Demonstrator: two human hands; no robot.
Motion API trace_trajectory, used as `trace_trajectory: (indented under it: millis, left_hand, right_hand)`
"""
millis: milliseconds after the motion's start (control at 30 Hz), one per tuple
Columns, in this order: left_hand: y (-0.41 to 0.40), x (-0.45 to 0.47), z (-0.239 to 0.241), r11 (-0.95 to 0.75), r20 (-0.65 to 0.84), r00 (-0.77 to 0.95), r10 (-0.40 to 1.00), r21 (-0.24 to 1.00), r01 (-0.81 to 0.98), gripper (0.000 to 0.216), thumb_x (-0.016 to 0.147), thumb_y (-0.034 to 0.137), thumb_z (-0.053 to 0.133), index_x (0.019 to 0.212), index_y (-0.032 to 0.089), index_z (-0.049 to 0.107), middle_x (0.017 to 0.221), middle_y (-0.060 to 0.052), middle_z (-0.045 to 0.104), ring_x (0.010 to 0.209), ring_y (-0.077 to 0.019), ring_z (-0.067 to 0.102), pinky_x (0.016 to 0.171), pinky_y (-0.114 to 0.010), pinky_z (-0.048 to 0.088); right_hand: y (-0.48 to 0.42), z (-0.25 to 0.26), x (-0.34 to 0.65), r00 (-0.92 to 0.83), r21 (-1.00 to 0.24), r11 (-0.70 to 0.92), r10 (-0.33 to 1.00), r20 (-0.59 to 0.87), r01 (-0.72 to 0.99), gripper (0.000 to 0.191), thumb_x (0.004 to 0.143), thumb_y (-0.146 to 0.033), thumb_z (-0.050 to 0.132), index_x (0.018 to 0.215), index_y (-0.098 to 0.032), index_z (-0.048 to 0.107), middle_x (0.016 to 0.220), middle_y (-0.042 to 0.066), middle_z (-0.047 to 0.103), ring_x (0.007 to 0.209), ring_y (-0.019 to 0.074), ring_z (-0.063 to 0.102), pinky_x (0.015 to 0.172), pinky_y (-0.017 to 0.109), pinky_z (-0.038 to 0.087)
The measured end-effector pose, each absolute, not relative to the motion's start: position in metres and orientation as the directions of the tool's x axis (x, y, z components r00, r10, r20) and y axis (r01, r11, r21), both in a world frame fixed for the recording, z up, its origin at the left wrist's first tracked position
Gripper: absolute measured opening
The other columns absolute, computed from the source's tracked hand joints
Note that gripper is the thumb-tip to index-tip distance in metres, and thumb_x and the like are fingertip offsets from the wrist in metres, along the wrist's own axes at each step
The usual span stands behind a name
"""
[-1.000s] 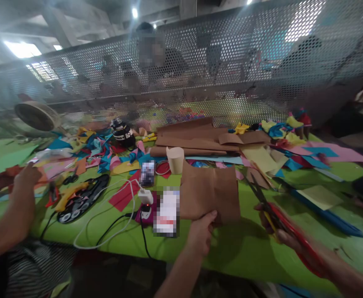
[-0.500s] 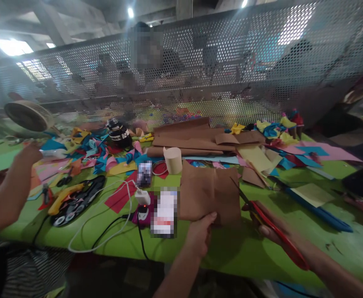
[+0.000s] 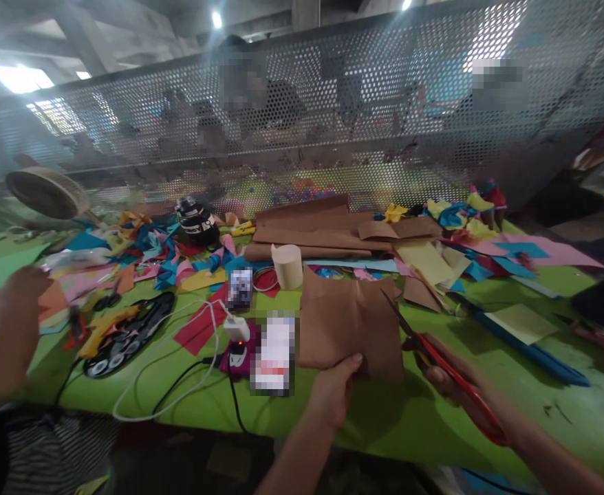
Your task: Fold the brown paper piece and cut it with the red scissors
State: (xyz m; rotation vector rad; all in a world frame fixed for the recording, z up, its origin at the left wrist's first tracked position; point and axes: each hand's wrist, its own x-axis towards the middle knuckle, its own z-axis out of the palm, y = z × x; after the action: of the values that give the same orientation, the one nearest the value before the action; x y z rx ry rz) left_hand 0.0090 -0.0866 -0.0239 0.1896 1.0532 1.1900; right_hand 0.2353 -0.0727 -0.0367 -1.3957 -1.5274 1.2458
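Low in the middle of the head view, my left hand [image 3: 334,388] pinches the near edge of a sheet of brown paper [image 3: 346,323], thumb on top. The sheet is creased and held over the green table. My right hand [image 3: 444,378] is wrapped round the red handles of a pair of scissors [image 3: 426,350]. The scissors' blades point up and left, lying along the paper's right edge; whether they touch it I cannot tell. A phone [image 3: 275,354] rests just left of my left hand.
Behind the sheet stand a cream roll [image 3: 287,267] and folded brown paper [image 3: 317,230]. Left are a charger [image 3: 236,328] with cables, a yellow glue gun [image 3: 106,328] on a black tray, and a co-worker's arm [image 3: 10,337]. A blue cutter [image 3: 534,347] lies right; perforated metal panel [image 3: 302,158] behind.
The co-worker's arm at the left has moved further left and lower. My hands, the brown paper and the scissors have barely shifted.
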Motion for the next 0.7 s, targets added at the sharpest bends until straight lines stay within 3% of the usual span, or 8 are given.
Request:
trace_trajectory:
  millis: [233, 467, 700]
  left_hand:
    - [-0.087, 0.009, -0.025, 0.395, -0.55, -0.036, 0.834, 0.643, -0.656, 0.038, 0.045, 0.029, 0.098, 0.073, 0.014, 0.079, 0.087, -0.012, 0.078, 0.089, -0.0299, 0.071, 0.079, -0.038, 0.057]
    - [-0.087, 0.008, -0.025, 0.408, -0.564, -0.049, 0.824, 0.652, -0.639, 0.041, 0.044, 0.031, 0.098, 0.076, 0.012, 0.08, 0.091, -0.014, 0.079, 0.09, -0.0291, 0.072, 0.079, -0.035, 0.056]
    - [-0.083, 0.01, -0.02, 0.291, -0.476, -0.099, 0.874, 0.674, -0.679, 0.047, 0.042, 0.032, 0.099, 0.081, 0.013, 0.08, 0.092, -0.013, 0.08, 0.087, -0.0286, 0.074, 0.075, -0.036, 0.059]
  right_hand:
    - [-0.072, -0.023, 0.233, -0.194, -0.956, -0.079, 0.971, -0.137, 0.282, 0.056, 0.079, -0.067, 0.069, 0.118, -0.027, 0.07, 0.069, -0.004, 0.049, 0.05, 0.0117, 0.038, 0.042, 0.023, 0.034]
    - [-0.07, -0.022, 0.24, -0.2, -0.94, -0.059, 0.971, -0.133, 0.337, 0.051, 0.08, -0.067, 0.065, 0.11, -0.027, 0.072, 0.067, -0.004, 0.05, 0.049, 0.0125, 0.039, 0.042, 0.025, 0.036]
    - [-0.07, -0.021, 0.25, -0.2, -0.93, -0.007, 0.976, -0.087, 0.368, 0.042, 0.079, -0.059, 0.071, 0.105, -0.027, 0.076, 0.068, -0.002, 0.054, 0.05, 0.014, 0.043, 0.046, 0.027, 0.041]
